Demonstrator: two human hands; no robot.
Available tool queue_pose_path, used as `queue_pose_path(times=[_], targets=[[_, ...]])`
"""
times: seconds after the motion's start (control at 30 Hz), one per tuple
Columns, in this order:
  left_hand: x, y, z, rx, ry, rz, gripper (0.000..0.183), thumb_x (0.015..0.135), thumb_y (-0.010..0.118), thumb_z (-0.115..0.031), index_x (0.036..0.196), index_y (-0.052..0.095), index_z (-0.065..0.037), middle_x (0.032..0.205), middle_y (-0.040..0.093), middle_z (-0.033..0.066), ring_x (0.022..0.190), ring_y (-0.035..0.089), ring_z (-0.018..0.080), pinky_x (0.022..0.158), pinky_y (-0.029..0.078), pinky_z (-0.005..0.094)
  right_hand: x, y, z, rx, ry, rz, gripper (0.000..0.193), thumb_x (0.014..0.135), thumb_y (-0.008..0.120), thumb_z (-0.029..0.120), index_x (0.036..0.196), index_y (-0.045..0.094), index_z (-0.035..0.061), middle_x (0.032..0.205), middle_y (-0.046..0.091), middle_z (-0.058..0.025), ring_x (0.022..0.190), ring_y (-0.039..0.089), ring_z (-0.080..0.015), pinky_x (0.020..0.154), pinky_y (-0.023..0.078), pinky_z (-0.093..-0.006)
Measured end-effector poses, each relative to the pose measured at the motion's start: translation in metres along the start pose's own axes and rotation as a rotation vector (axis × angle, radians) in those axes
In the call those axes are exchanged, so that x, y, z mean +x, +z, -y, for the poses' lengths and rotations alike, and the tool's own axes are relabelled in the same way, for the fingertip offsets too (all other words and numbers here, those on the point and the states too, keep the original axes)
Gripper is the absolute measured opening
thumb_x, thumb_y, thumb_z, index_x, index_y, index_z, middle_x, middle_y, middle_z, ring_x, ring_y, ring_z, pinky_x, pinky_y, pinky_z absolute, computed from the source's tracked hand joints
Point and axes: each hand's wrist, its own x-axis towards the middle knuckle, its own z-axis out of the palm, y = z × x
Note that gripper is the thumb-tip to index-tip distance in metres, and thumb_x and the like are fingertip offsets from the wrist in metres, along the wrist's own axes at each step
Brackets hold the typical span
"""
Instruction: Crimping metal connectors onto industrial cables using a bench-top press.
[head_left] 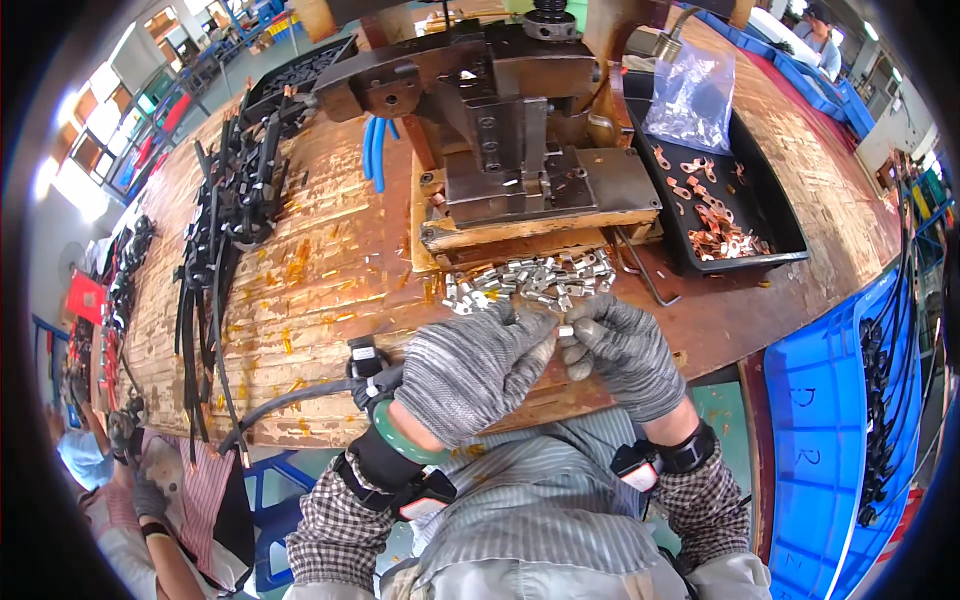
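My left hand (475, 368), in a grey knitted glove, is closed at the front edge of the bench. A black cable (300, 393) with a black plug (365, 352) runs in from the left and passes under this hand, which seems to grip it; the grip itself is hidden. My right hand (628, 358), gloved too, pinches a small silver cable lug (566, 331) between thumb and fingers, close to my left fingertips. Just beyond both hands lies a heap of silver cable lugs (535, 278). Whether cable and lug touch is hidden.
A heavy dark metal press (510, 180) stands behind the heap. To its right, a black tray (790, 215) contains copper lugs and a plastic bag (692, 95). Bundled black cables (235, 190) lie left. A blue bin (815, 430) stands at right; another person's gloved hand (148, 497) shows lower left.
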Motion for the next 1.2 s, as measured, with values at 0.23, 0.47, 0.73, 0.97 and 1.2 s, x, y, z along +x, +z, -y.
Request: queue_pose_path(times=[0.23, 0.47, 0.73, 0.97, 1.2], targets=[[-0.009, 0.006, 0.004, 0.015, 0.208, -0.182, 0.012, 0.077, 0.048, -0.016, 0.072, 0.055, -0.007, 0.065, 0.056, 0.0082, 0.054, 0.056, 0.0239, 0.044, 0.043, 0.0372, -0.009, 0.013, 0.014, -0.392, -0.071, -0.129, 0.022, 0.082, 0.057, 0.019, 0.094, 0.053, 0.0005, 0.076, 0.061, -0.0094, 0.060, 0.058, -0.0128, 0.049, 0.045, -0.0201], [-0.014, 0.018, -0.004, -0.016, 0.045, 0.082, 0.029, 0.078, 0.047, -0.022, 0.091, 0.054, 0.003, 0.070, 0.058, 0.0140, 0.060, 0.059, 0.0252, 0.045, 0.044, 0.0350, -0.007, -0.012, -0.009, -0.798, -0.321, -0.177, 0.026, 0.082, 0.057, 0.016, 0.102, 0.053, -0.0009, 0.081, 0.058, -0.0026, 0.072, 0.055, -0.0105, 0.061, 0.044, -0.0208], [-0.018, 0.013, -0.002, -0.169, 0.116, -0.143, 0.034, 0.080, 0.044, -0.025, 0.096, 0.052, 0.004, 0.081, 0.057, 0.0199, 0.065, 0.058, 0.0287, 0.049, 0.046, 0.0376, -0.026, -0.011, -0.066, 0.133, -0.052, -0.044, 0.051, 0.086, 0.052, 0.028, 0.124, 0.039, -0.0025, 0.115, 0.050, -0.0102, 0.100, 0.051, -0.0191, 0.088, 0.041, -0.0299], [-0.034, 0.005, -0.005, -0.182, 0.144, -0.315, 0.027, 0.080, 0.044, -0.018, 0.096, 0.052, 0.002, 0.098, 0.053, 0.0221, 0.078, 0.058, 0.0283, 0.056, 0.049, 0.0354, -0.024, 0.005, -0.079, -1.014, -0.675, -0.187, 0.044, 0.087, 0.049, 0.022, 0.123, 0.039, -0.0024, 0.117, 0.048, -0.0121, 0.105, 0.049, -0.0212, 0.091, 0.039, -0.0335], [-0.068, -0.016, -0.004, -0.027, 0.132, -0.391, 0.029, 0.075, 0.053, -0.017, 0.100, 0.053, -0.003, 0.105, 0.052, 0.0187, 0.095, 0.055, 0.0281, 0.076, 0.047, 0.0371, -0.018, 0.054, -0.058, -0.543, -0.500, -0.264, 0.039, 0.086, 0.053, 0.025, 0.113, 0.047, -0.0025, 0.097, 0.056, -0.0101, 0.089, 0.055, -0.0176, 0.079, 0.044, -0.0298]])
